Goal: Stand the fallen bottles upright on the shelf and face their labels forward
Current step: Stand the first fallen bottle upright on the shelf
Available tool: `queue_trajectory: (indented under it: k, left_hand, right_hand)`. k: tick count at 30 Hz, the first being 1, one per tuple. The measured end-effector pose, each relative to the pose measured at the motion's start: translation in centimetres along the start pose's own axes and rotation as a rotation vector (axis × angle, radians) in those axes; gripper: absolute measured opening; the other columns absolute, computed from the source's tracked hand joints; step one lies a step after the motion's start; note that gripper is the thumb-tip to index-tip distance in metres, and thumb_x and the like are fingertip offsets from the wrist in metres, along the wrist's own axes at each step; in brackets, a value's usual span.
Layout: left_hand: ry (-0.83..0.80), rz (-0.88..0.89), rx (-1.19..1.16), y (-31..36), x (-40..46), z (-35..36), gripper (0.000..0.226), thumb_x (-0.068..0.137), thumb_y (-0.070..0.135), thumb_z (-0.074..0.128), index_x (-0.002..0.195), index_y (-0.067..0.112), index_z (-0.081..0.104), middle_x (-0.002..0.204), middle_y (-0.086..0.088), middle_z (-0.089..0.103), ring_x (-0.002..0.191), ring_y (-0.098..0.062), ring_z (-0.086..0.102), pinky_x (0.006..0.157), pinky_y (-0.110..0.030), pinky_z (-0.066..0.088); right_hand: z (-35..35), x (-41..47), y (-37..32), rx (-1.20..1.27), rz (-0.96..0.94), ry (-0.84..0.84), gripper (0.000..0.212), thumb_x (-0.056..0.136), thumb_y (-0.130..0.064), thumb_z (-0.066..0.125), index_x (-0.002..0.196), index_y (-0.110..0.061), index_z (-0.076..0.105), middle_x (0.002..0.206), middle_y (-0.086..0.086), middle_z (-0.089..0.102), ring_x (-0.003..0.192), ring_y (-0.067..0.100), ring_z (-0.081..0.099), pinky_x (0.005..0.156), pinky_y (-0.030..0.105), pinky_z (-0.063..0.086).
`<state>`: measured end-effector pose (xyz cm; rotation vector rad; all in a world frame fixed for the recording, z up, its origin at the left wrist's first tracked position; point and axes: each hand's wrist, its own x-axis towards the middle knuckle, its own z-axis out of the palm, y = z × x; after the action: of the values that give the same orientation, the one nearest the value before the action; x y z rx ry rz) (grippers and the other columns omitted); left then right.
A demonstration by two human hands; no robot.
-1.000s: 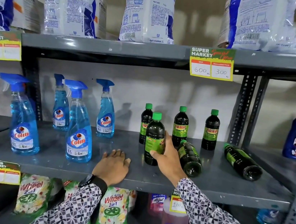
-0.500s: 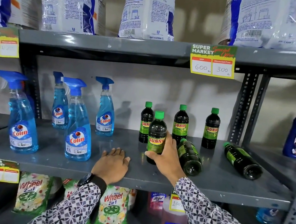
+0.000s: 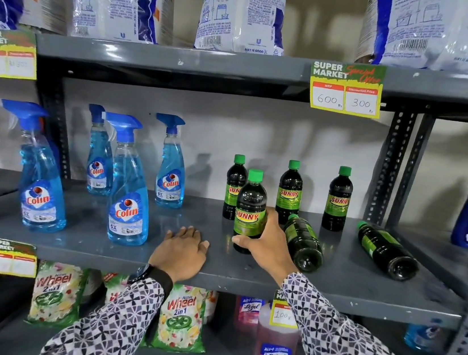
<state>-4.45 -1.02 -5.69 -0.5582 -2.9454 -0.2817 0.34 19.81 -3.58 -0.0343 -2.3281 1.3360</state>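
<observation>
Grey steel racking fills the view, and the middle shelf (image 3: 98, 251) carries the work. On its right half stand dark green-capped bottles labelled SUNNY. Three of them stand upright in a back row (image 3: 289, 192) near the wall, their labels turned forward. In front of that row a fourth upright bottle (image 3: 250, 209) stands on the shelf with its label facing out, and the right hand (image 3: 268, 244) is wrapped around its lower part from the right side: the thumb lies across the front near the base, the fingers (image 3: 270, 216) curl behind the label, so the bottle sits inside a closed grip. Just beside that wrist, touching or nearly touching it, a fallen bottle (image 3: 303, 243) lies on its side with its base toward the camera and cap toward the wall. A second fallen bottle (image 3: 386, 251) lies well to the right, near the upright post, pointing the same way. The left hand (image 3: 183, 248) rests flat, palm down, on the shelf's front edge, fingers spread and holding nothing, a dark watch at the wrist. To the left stand blue Colin spray bottles (image 3: 129, 202). Detergent bags sit on the shelf above, and Wheel packets (image 3: 181, 316) below.
</observation>
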Motion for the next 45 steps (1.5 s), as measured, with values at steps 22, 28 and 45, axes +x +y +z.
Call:
queue_trajectory:
  k: [22,28,45]
  left_hand:
    - [0.008,0.008,0.023,0.1,-0.3,0.0,0.056,0.105,0.04,0.024,0.147,0.009,0.043,0.161,-0.013,0.038,0.151,-0.03,0.033,0.124,-0.053,0.021]
    - [-0.008,-0.009,-0.016,0.4,-0.9,-0.5,0.054,0.105,0.04,0.026,0.144,0.008,0.046,0.159,-0.014,0.042,0.149,-0.03,0.035,0.123,-0.054,0.022]
    - [-0.027,0.029,-0.112,1.9,0.6,0.4,0.046,0.102,0.033,0.03,0.141,0.017,0.048,0.157,-0.009,0.044,0.149,-0.029,0.035,0.124,-0.058,0.016]
  right_hand:
    - [-1.2,-5.5,-0.2,0.087,-0.051,-0.118,0.084,0.067,-0.03,0.097,0.137,-0.027,0.051,0.122,-0.012,0.072,0.111,0.0,0.069,0.098,0.026,0.055]
    - [-1.8,-6.4,-1.4,0.064,-0.038,-0.139,0.083,0.072,-0.031,0.095,0.141,-0.027,0.049,0.123,-0.019,0.068,0.108,-0.012,0.064,0.101,0.024,0.054]
    - [-12.3,1.5,-0.6,-0.109,0.588,-0.205,0.053,0.079,-0.051,0.087,0.109,-0.015,0.063,0.099,0.006,0.068,0.086,0.024,0.066,0.066,0.037,0.055]
